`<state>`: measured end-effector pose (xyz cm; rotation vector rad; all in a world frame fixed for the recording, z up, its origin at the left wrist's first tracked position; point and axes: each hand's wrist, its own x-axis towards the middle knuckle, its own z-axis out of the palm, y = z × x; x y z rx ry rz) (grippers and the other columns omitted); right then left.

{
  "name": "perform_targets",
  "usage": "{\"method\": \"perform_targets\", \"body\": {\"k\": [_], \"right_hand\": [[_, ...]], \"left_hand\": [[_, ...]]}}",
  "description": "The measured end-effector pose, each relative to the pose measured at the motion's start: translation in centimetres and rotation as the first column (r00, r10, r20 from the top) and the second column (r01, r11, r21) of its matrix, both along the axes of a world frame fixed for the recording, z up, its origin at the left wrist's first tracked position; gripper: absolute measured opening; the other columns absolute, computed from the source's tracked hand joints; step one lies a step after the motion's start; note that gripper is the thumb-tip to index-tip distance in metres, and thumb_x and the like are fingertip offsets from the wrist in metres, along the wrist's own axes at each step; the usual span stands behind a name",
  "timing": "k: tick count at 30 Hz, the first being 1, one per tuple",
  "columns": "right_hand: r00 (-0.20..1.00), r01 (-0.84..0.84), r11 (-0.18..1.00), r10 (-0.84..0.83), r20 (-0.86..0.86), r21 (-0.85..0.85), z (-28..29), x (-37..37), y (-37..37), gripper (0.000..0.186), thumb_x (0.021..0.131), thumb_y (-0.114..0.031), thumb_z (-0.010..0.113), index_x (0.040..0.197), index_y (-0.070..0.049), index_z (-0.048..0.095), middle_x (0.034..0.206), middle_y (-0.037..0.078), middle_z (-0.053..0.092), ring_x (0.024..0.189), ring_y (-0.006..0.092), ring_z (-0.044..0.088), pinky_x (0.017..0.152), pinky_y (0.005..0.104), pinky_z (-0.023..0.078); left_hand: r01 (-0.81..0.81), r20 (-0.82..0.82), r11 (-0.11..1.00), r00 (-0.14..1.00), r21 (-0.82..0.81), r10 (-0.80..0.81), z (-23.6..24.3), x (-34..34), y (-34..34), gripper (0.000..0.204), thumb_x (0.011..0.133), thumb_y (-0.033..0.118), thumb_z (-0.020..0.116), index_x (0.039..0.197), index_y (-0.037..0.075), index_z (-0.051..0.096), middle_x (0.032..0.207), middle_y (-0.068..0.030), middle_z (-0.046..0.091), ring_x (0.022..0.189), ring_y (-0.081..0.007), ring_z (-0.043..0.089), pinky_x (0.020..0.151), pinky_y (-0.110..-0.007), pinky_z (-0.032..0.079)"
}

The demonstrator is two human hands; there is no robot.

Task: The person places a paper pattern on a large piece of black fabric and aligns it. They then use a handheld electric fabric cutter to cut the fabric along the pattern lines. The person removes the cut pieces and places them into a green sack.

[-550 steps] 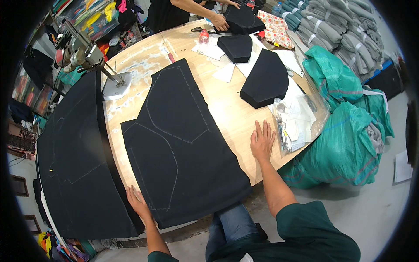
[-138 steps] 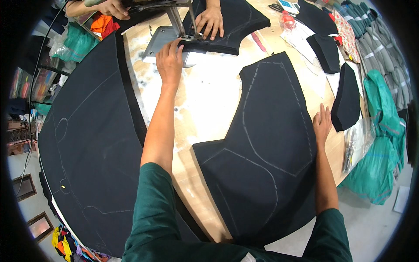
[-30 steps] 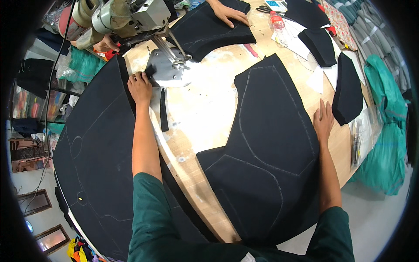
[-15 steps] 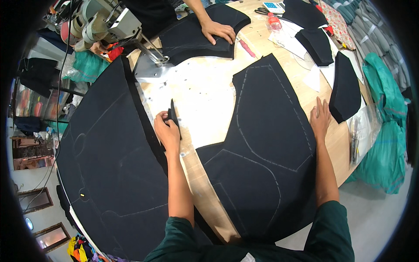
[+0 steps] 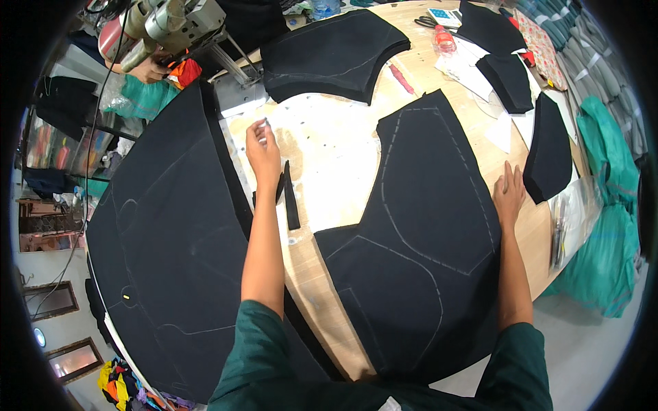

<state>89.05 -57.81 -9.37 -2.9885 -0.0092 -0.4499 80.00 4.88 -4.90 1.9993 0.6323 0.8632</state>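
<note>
My left hand (image 5: 263,152) is over the pale tabletop, near the cutting machine's base plate, with its fingertips pinched together. A tiny dark bit shows at the fingertips, too small to name. Below that hand, partly under my forearm, lie narrow black fabric strips (image 5: 292,198). My right hand (image 5: 509,195) rests on the wood with fingers stretched out, beside the edge of a large black fabric piece (image 5: 432,205) marked with chalk lines. To the left spreads a bigger black fabric stack (image 5: 178,240), also chalk-marked.
A cutting machine (image 5: 195,34) stands at the far left, a co-worker's hand (image 5: 147,70) beside it. Cut black pieces (image 5: 329,55) lie at the back and black panels (image 5: 548,147) at the right. Nearby are a red-capped bottle (image 5: 444,42), scissors (image 5: 426,22) and green bags (image 5: 610,226).
My left hand has left the black strips and moved farther away, toward the machine. The co-worker's hand is gone from the back fabric pieces. My right hand stays by the fabric edge.
</note>
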Motion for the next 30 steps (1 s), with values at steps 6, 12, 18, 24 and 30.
{"method": "perform_targets", "body": {"k": [6,12,18,24,30], "right_hand": [[0.999,-0.032,0.999,0.032,0.012,0.017,-0.2,0.1,-0.4,0.053,0.113,-0.032,0.051,0.165,-0.021,0.055,0.173,0.023,0.045,0.160,0.0405,0.040,0.131,0.0542,0.028],[0.998,-0.063,0.998,0.063,0.031,0.019,-0.6,0.2,-0.8,0.053,0.114,-0.032,0.050,0.165,-0.021,0.054,0.171,0.024,0.046,0.159,0.0423,0.042,0.130,0.0545,0.030],[0.996,-0.075,0.997,0.075,0.047,0.001,-0.9,0.5,-1.1,0.053,0.114,-0.033,0.050,0.166,-0.021,0.055,0.171,0.023,0.047,0.158,0.0423,0.043,0.129,0.0546,0.032],[0.997,-0.072,0.997,0.072,0.038,0.013,-1.2,0.7,-1.3,0.053,0.114,-0.033,0.051,0.166,-0.022,0.055,0.171,0.023,0.047,0.157,0.0426,0.044,0.128,0.0550,0.032],[0.997,-0.059,0.998,0.059,0.039,-0.012,-1.1,0.6,-1.1,0.053,0.114,-0.033,0.051,0.165,-0.023,0.055,0.171,0.023,0.047,0.157,0.0429,0.045,0.128,0.0555,0.033]], "left_hand": [[-0.057,-0.042,0.939,0.998,-0.339,0.045,-1.2,7.5,3.1,0.054,0.112,0.045,0.064,0.135,-0.004,0.065,0.110,-0.0164,0.078,0.089,-0.0224,0.077,0.086,-0.034,0.060],[-0.165,-0.101,0.966,0.984,-0.198,0.148,-1.7,10.0,3.5,0.054,0.110,0.047,0.065,0.134,-0.001,0.064,0.117,-0.0178,0.075,0.089,-0.0267,0.077,0.089,-0.040,0.059],[-0.194,0.054,0.875,0.980,0.444,0.191,-2.4,9.2,2.2,0.043,0.110,0.029,0.066,0.146,0.005,0.061,0.140,-0.0187,0.063,0.128,-0.0358,0.064,0.109,-0.046,0.052],[-0.062,-0.044,0.790,0.993,0.610,0.112,-2.8,9.6,1.9,0.042,0.110,0.014,0.066,0.151,0.007,0.063,0.155,-0.0118,0.061,0.142,-0.0330,0.056,0.120,-0.044,0.049],[-0.076,-0.047,0.808,0.991,0.584,0.127,-3.2,10.1,2.1,0.041,0.108,0.013,0.067,0.149,0.009,0.065,0.155,-0.0108,0.063,0.146,-0.0340,0.054,0.122,-0.046,0.048]]}}
